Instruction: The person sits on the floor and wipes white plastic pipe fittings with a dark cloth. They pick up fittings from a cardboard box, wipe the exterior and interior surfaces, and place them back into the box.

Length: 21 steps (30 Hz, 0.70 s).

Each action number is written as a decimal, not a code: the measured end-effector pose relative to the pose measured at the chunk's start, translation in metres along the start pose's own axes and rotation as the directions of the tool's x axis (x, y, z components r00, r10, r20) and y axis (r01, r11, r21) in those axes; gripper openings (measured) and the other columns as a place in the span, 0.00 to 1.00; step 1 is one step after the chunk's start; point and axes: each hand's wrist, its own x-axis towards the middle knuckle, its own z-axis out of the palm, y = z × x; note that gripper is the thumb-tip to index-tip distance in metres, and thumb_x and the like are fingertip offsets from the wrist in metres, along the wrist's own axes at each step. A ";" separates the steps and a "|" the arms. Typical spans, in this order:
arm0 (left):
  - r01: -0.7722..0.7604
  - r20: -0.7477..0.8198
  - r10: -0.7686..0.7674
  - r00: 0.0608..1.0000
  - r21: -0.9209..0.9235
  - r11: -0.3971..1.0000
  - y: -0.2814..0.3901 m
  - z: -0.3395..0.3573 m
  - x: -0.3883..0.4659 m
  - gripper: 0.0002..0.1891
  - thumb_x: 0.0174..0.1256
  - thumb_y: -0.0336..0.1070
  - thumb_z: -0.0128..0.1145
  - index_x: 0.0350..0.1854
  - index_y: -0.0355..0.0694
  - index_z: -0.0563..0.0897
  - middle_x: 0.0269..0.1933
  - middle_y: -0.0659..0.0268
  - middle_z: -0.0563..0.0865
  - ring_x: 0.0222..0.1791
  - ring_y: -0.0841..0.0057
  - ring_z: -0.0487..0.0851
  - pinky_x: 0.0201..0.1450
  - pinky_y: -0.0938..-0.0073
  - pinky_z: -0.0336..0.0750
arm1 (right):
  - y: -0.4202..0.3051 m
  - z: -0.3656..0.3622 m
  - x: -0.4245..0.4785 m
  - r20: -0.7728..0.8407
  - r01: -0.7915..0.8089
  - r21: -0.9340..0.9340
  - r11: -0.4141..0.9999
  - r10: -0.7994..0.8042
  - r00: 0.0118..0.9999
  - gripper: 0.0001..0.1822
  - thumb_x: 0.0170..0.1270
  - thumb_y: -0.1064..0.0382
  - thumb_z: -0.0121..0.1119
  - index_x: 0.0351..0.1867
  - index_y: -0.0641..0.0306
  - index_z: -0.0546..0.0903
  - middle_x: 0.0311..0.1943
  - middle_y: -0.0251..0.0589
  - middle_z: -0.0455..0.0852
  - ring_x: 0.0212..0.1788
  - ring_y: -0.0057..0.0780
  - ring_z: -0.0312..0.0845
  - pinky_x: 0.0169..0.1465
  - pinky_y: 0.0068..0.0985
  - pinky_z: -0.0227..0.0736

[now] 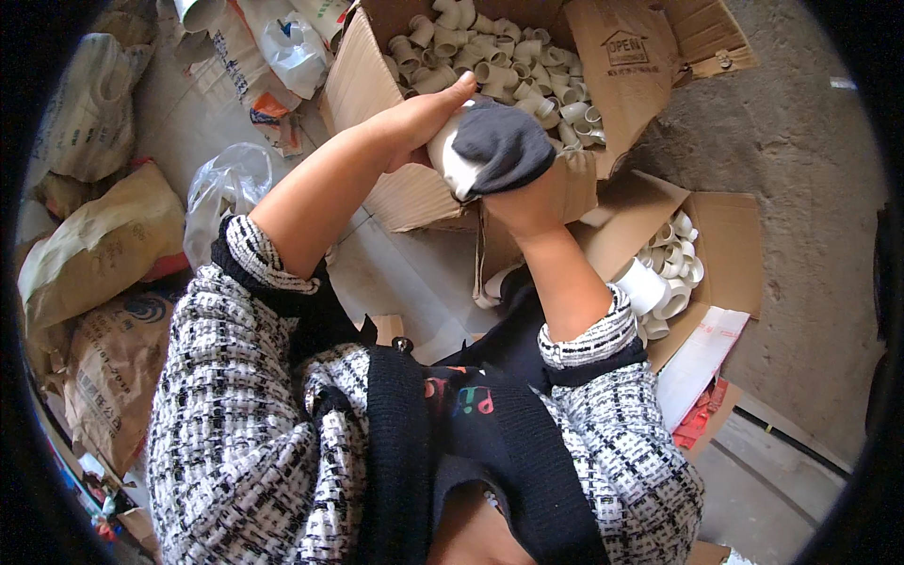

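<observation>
My left hand (418, 127) grips a white plastic pipe fitting (443, 154) from its left side, thumb pointing up and away. A dark grey cloth (503, 145) covers the fitting's right part. My right hand (521, 206) presses the cloth against the fitting; its fingers are hidden beneath the fabric. Both hands are above the near edge of a large cardboard box (360, 79). Inside that box lies a heap of off-white plastic pipe fittings (494, 49), many of them elbow-shaped.
To the right, a smaller cardboard box (724, 247) holds white pipe fittings (674, 261). Filled sacks (106, 247) and a clear plastic bag (229, 176) line the left. Tiled floor (392, 268) shows below my arms. A box flap (625, 78) sticks out right.
</observation>
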 end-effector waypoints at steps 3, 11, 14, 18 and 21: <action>-0.038 0.079 0.033 0.996 0.058 0.998 -0.005 -0.006 0.001 0.35 0.62 0.68 0.29 0.41 0.40 0.77 0.37 0.64 0.80 0.38 0.75 0.77 0.40 0.74 0.72 | 0.010 -0.003 -0.004 -0.079 -0.208 0.243 0.947 0.233 0.969 0.10 0.44 0.66 0.64 0.30 0.63 0.78 0.31 0.42 0.80 0.33 0.32 0.76 0.40 0.26 0.70; -0.463 0.191 0.434 0.881 0.152 0.873 -0.014 -0.005 -0.007 0.31 0.62 0.56 0.47 0.61 0.40 0.64 0.52 0.66 0.73 0.50 0.78 0.70 0.53 0.77 0.65 | 0.027 -0.016 0.005 0.345 -0.417 0.905 -0.082 0.715 0.608 0.05 0.55 0.69 0.55 0.32 0.57 0.74 0.31 0.32 0.77 0.36 0.20 0.74 0.40 0.25 0.73; -0.740 0.314 0.671 0.672 0.241 0.628 -0.013 -0.001 -0.009 0.36 0.50 0.37 0.64 0.61 0.36 0.61 0.48 0.65 0.74 0.50 0.78 0.70 0.53 0.78 0.66 | 0.028 -0.018 0.003 0.423 -0.460 0.871 -0.171 0.737 0.527 0.05 0.55 0.68 0.56 0.32 0.57 0.73 0.31 0.32 0.77 0.36 0.21 0.74 0.40 0.25 0.72; -0.607 0.250 0.562 0.788 0.464 0.645 -0.009 0.000 -0.013 0.35 0.45 0.34 0.61 0.59 0.33 0.63 0.46 0.63 0.75 0.47 0.77 0.73 0.51 0.78 0.68 | 0.030 -0.012 -0.002 -0.003 -0.341 0.728 0.595 0.500 0.866 0.06 0.51 0.67 0.59 0.30 0.59 0.74 0.32 0.35 0.78 0.33 0.29 0.72 0.39 0.25 0.68; -0.469 0.199 0.426 0.883 0.429 0.772 -0.006 -0.004 -0.016 0.36 0.42 0.35 0.60 0.58 0.32 0.63 0.45 0.61 0.76 0.43 0.76 0.75 0.43 0.78 0.73 | 0.020 -0.031 0.007 0.011 -0.020 -0.189 0.982 0.023 1.000 0.08 0.47 0.68 0.60 0.29 0.61 0.74 0.32 0.41 0.77 0.34 0.36 0.71 0.41 0.27 0.67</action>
